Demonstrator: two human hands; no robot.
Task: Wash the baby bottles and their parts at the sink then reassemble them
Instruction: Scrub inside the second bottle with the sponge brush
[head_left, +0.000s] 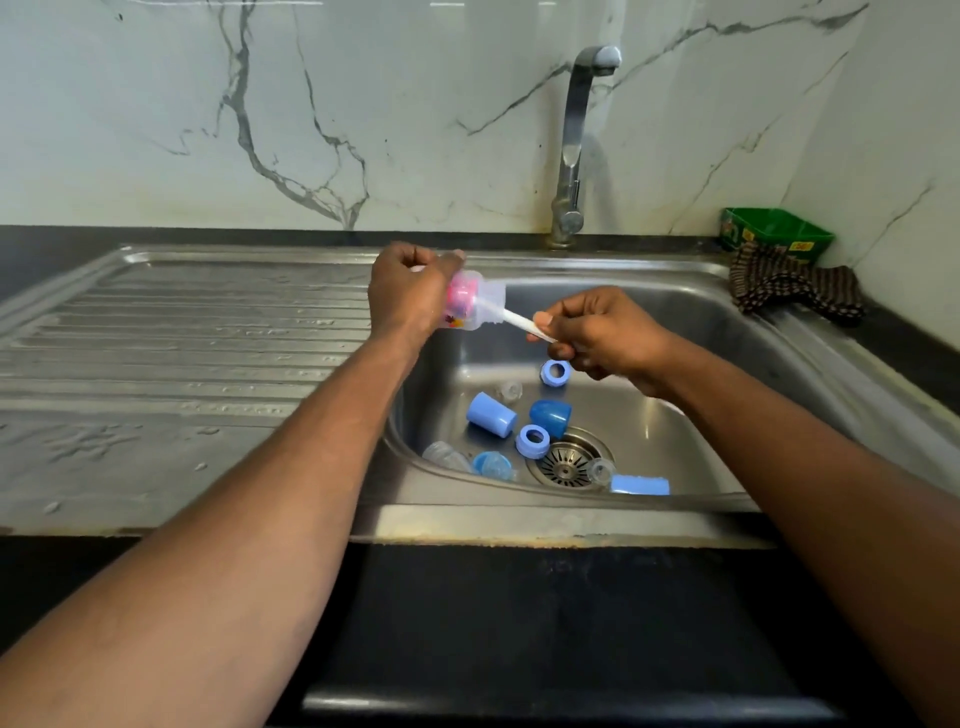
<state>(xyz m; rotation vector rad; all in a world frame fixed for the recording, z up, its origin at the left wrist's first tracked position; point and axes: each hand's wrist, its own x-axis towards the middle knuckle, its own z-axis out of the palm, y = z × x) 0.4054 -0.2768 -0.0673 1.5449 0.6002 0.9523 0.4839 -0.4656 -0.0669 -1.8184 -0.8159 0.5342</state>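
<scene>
Currently scrubbing the inside of one bottle; judged early in the task, since the other parts lie loose in the basin and nothing is reassembled.

Left hand (410, 293) holds the clear baby bottle (475, 304) over the left edge of the sink (675, 312), fingers curled round its base end, mouth pointing right and slightly down. Bottle sits deep in the palm; only the neck half sticks out past the fingers. Pink brush head (460, 297) shows through the bottle wall, well inside, close to the left fingers.

To do it well: keep the bottle gripped firm so it does not spin, push and twist the brush so the head reaches the bottom and the shoulder, keep it all over the basin so drips fall in.

White brush handle (519, 319) runs out of the bottle mouth to the right hand (602, 338). Right fingers pinch the handle's far end, thumb on top, other fingers curled under; well apart from the bottle mouth.

Below in the basin: blue caps (491, 414), blue collar rings (532, 441), clear nipples (511, 389), a second clear bottle (447, 456) lying on its side, near the drain (569, 461). Tap (574, 145) shows no water running.

Far right on the counter (909, 358): striped cloth (795, 286), green tub (776, 234).
</scene>
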